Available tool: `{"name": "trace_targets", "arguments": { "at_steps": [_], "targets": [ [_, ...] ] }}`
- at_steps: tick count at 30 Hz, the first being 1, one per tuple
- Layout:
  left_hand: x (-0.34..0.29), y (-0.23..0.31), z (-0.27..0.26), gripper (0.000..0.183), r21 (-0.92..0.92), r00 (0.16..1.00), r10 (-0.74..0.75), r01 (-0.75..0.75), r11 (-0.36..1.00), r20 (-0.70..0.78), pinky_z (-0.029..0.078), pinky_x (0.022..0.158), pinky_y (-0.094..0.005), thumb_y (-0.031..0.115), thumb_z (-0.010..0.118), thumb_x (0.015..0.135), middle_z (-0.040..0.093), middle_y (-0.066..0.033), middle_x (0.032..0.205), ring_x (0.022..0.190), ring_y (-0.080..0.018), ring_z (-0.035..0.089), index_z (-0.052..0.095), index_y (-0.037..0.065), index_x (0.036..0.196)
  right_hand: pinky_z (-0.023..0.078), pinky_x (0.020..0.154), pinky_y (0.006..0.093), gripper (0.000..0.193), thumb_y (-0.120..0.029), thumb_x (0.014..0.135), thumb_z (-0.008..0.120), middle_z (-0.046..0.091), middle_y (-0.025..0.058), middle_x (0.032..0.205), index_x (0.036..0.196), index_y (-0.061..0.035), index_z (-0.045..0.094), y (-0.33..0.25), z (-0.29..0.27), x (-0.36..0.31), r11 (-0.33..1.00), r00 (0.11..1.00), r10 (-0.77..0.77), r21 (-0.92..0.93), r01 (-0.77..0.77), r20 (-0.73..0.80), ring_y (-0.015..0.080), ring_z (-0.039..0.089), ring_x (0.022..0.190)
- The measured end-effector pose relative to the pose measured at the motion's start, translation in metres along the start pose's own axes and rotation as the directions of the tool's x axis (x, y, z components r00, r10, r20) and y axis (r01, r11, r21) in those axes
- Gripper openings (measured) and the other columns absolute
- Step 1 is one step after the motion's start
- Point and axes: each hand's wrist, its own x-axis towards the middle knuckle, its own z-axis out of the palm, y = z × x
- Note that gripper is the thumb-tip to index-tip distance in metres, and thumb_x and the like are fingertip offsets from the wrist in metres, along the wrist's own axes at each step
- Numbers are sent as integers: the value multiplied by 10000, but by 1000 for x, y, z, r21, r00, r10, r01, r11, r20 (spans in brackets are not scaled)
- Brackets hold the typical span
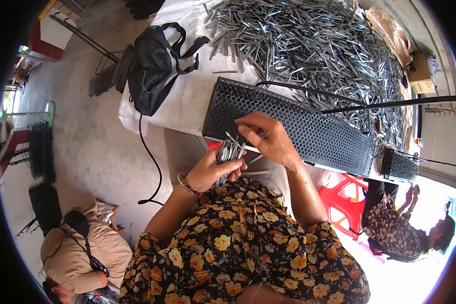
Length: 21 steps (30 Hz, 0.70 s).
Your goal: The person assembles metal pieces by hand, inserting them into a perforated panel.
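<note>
My left hand (207,171) is closed around a bundle of thin, flat grey strips (230,151), whose upper ends fan out unevenly above the thumb. Just above and to the right, my right hand (271,137) is bent over the near left part of a long black tray (299,124) covered in rows of small holes. Its thumb and fingers are drawn together in a pinch. Whatever lies between those fingertips is too small and dark to make out. The tray slants from the upper left down to the right along the near table edge.
A large heap of loose dark strips (309,40) covers the far side of the white-covered table (187,101). At its left corner lies a black bag (154,68) with straps. A black bar (395,103) crosses above the tray. Two people sit nearby, by a red stool (342,202) and lower left.
</note>
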Motion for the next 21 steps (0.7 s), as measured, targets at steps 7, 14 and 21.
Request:
{"name": "trace_targets", "arguments": {
  "at_steps": [7,14,21],
  "targets": [
    [-16,1,-13,212,67,995,-95,97,993,-32,474,569,-216,139,594,925,629,-59,890,714,-88,586,544,28,1099,469,913,380,369,20,725,644,589,110,1162,1089,-40,653,12,14,-12,889,921,-371,-239,390,122,305,584,1045],
    [-22,4,-21,222,114,995,-96,99,989,-29,470,561,-218,146,596,921,634,-62,886,704,-85,579,543,26,1101,479,783,353,419,-47,639,718,601,57,1160,1054,-76,669,23,24,-13,685,820,-557,-487,542,131,216,599,907],
    [-33,12,-25,270,3,989,-147,146,989,35,468,558,-241,114,602,903,626,-95,872,691,-113,576,535,-7,1135,485,777,323,279,-72,725,690,639,74,1085,1003,-46,669,22,25,-12,575,746,-655,-560,596,121,199,613,873]
  ]
}}
